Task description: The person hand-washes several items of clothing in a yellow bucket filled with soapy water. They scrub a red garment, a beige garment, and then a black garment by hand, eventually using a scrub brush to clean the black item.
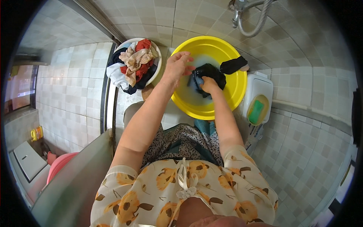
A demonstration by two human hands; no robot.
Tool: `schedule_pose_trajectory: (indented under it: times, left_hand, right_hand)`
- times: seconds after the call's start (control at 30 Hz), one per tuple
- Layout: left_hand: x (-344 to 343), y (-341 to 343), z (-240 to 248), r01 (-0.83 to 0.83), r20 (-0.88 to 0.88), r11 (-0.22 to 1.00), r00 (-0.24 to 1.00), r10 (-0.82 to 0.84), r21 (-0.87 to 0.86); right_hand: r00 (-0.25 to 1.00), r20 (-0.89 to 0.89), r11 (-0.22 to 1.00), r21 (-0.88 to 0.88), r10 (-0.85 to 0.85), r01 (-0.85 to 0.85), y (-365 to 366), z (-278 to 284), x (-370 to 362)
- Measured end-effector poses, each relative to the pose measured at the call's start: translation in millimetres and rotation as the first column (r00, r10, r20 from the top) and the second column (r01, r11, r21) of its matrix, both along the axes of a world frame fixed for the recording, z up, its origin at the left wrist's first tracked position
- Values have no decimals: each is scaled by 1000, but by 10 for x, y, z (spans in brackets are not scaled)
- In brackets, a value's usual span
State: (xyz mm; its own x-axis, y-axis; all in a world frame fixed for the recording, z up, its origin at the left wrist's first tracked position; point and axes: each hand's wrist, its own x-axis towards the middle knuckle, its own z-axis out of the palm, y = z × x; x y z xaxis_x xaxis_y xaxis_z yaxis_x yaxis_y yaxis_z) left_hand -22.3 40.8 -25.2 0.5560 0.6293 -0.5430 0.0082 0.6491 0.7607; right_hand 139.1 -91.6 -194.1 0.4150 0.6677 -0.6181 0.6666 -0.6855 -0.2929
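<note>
Inside the yellow tub (241, 89) lies black cloth (214, 72), the right grip (208, 85) on it perhaps to steady it, clamped or not I cannot tell, the empty left grip (178, 68) loosely apart above the tub's left rim

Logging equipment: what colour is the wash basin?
The wash basin is bright yellow, shown in the head view.

There were two hands (177, 69), one yellow tub (239, 89) with two black garments (215, 73), one white basin (159, 64), one soap bar (256, 111), one hose (263, 19) and one yellow bottle (36, 133)
</note>
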Motion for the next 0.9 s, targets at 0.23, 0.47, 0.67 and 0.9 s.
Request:
schedule_pose_trajectory:
  times: [0.23,0.47,0.67,0.9]
  left_hand:
    - [5,84,142,23,-24,1000,999,-23,9]
    - [68,-9,201,31,15,999,999,-31,34]
    - [-70,63,65,-11,-59,999,998,14,39]
    - [51,-37,-364,-41,-206,999,978,43,15]
  right_hand:
    - [871,-319,852,-253,374,-459,192,-71,-473]
    - [973,73,961,-155,-219,228,382,92,-16]
    - [885,260,902,-93,-387,422,262,40,-308]
    - [248,-870,426,49,-427,903,345,-118,-294]
